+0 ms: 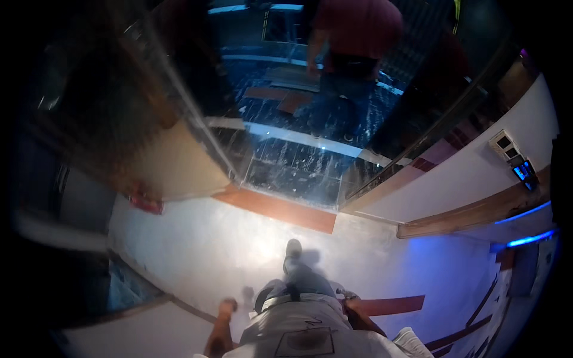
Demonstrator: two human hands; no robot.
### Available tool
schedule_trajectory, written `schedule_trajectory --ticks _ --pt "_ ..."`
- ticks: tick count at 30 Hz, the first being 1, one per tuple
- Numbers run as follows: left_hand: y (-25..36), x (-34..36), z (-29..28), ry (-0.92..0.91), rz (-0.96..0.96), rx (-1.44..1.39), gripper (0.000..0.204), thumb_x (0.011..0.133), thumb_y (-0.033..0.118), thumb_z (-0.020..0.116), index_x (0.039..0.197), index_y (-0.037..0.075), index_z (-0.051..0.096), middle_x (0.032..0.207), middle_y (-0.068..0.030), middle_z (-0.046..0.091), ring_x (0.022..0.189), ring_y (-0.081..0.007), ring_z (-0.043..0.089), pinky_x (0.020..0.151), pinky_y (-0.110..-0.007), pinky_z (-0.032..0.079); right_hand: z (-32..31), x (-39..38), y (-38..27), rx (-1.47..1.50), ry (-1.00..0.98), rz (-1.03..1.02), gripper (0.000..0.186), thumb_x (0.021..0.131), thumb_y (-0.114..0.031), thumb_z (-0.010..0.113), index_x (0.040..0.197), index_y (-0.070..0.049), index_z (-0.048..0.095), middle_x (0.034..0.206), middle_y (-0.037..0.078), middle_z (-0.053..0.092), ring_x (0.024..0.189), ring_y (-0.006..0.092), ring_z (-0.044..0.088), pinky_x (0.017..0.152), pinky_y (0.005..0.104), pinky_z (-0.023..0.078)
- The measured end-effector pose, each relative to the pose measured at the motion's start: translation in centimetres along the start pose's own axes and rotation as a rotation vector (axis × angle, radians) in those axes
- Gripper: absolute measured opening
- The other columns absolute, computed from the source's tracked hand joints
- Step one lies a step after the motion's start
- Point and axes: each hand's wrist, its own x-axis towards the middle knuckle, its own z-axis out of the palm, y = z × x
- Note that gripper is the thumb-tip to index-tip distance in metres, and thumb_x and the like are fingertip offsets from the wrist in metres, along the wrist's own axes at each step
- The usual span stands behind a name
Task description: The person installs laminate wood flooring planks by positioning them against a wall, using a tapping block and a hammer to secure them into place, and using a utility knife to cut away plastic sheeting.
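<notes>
My left hand (pixel 227 306) hangs low at my left side, its fingers curled in, with nothing visible in it. At my right hip my right hand (pixel 352 300) is closed on a reddish-brown plank (pixel 395 305), which sticks out to the right past my forearm. The fingers are partly hidden, and a small pale shape by them is too unclear to name. Between my hands are my light shirt and a stepping foot in a dark shoe (pixel 292 249). Ahead, an orange-brown plank (pixel 277 209) lies across the doorway on the pale floor.
Beyond the doorway, a person in a red top (pixel 358 27) stands on a dark, streaked tiled floor (pixel 286 170) with loose boards (pixel 295 101). A glass panel (pixel 197 113) borders the opening. A wall socket with a lit device (pixel 524 171) is at right. Dark strips (pixel 459 334) lie lower right.
</notes>
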Motion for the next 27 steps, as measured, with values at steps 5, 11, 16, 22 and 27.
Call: schedule_trajectory --ticks 5,11,16,22,27 --pt "10.6 4.1 -5.0 -0.158 -0.737 -1.137 0.037 0.099 0.038 0.059 0.106 0.003 0.070 0.099 -0.0129 0.071 0.090 -0.0256 0.068 0.082 -0.040 0.054 -3.4 -0.9 -19.1 0.159 -0.130 -0.173 0.041 0.083 0.004 0.055 0.115 -0.016 0.071 0.082 0.004 0.061 0.045 0.0120 0.037 0.038 0.0294 0.033" --pt "10.1 13.7 -16.1 -0.086 -0.646 -1.061 0.046 0.101 0.040 0.059 0.102 -0.005 0.071 0.085 -0.0125 0.071 0.078 -0.0200 0.069 0.072 -0.034 0.054 -2.2 6.4 -27.8 0.124 -0.231 -0.128 0.054 0.076 0.008 0.055 0.123 -0.015 0.068 0.097 -0.001 0.069 0.047 0.0093 0.044 0.037 0.0267 0.040" --pt "6.7 28.0 -22.8 -0.014 -0.425 -1.134 0.041 0.096 0.036 0.067 0.090 -0.005 0.072 0.081 -0.0125 0.073 0.073 -0.0191 0.068 0.068 -0.031 0.054 -1.3 10.8 -32.7 0.136 -0.208 -0.403 0.060 0.071 0.006 0.057 0.128 -0.012 0.066 0.107 0.001 0.071 0.053 0.0100 0.052 0.041 0.0233 0.044" --pt "4.9 50.6 -30.9 0.119 0.200 -0.086 0.022 0.091 0.022 0.066 0.082 0.002 0.071 0.081 -0.0145 0.070 0.076 -0.0244 0.068 0.070 -0.038 0.052 1.8 12.9 -42.1 0.522 -0.155 -0.240 0.053 0.085 0.003 0.055 0.135 -0.011 0.065 0.083 0.001 0.068 0.051 0.0053 0.046 0.044 0.0219 0.033" --pt "14.2 64.2 -48.1 -0.079 0.296 -0.593 0.024 0.095 0.016 0.064 0.114 0.003 0.068 0.106 -0.0167 0.073 0.102 -0.0284 0.070 0.089 -0.039 0.054 1.9 9.9 -55.1 0.562 -0.046 -0.384 0.057 0.080 0.005 0.059 0.136 -0.010 0.063 0.100 0.004 0.071 0.071 0.0119 0.063 0.062 0.0258 0.048"
